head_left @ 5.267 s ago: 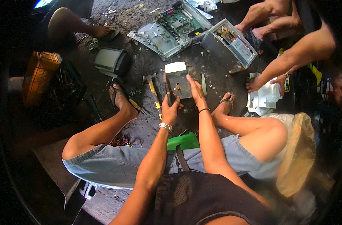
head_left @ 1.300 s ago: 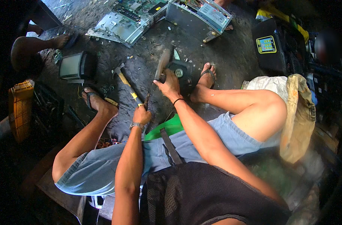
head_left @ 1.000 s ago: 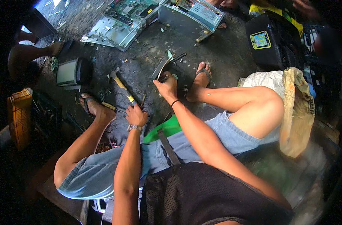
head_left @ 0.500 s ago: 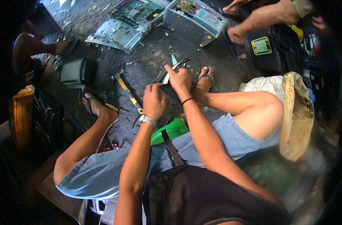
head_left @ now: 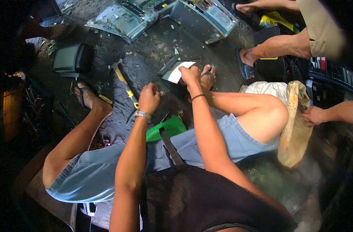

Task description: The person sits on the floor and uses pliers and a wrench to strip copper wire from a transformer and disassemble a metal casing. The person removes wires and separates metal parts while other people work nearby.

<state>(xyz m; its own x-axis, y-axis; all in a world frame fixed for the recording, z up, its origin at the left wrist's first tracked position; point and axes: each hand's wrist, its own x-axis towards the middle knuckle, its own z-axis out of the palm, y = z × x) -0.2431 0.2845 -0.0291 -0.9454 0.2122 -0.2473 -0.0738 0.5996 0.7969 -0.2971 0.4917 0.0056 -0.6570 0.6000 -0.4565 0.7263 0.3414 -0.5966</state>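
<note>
My right hand (head_left: pixel 190 76) is closed on a thin, curved white piece (head_left: pixel 174 72), its broad face showing; what it belongs to I cannot tell. Behind it, on the dark ground, lie a dark flat strip (head_left: pixel 168 65) and a small greenish shard (head_left: pixel 176 51). My left hand (head_left: pixel 148 99) is apart from the piece, its fingers curled in; anything inside them is hidden. Beside that hand lies a hammer (head_left: pixel 124 83) with a yellow and black handle. A green plastic piece (head_left: pixel 167 129) sits between my legs.
Opened computer cases (head_left: pixel 201 25) lie at the far side. A small boxy monitor (head_left: pixel 70 60) stands at the left, and a screwdriver (head_left: pixel 106 99) lies by my left foot. At the right, another person's hand (head_left: pixel 315 116) touches a tan sack (head_left: pixel 294 131) beside my knee.
My left hand has drawn away from my right. The white piece has turned to show its broad face. The other person has come nearer, a hand now at the sack.
</note>
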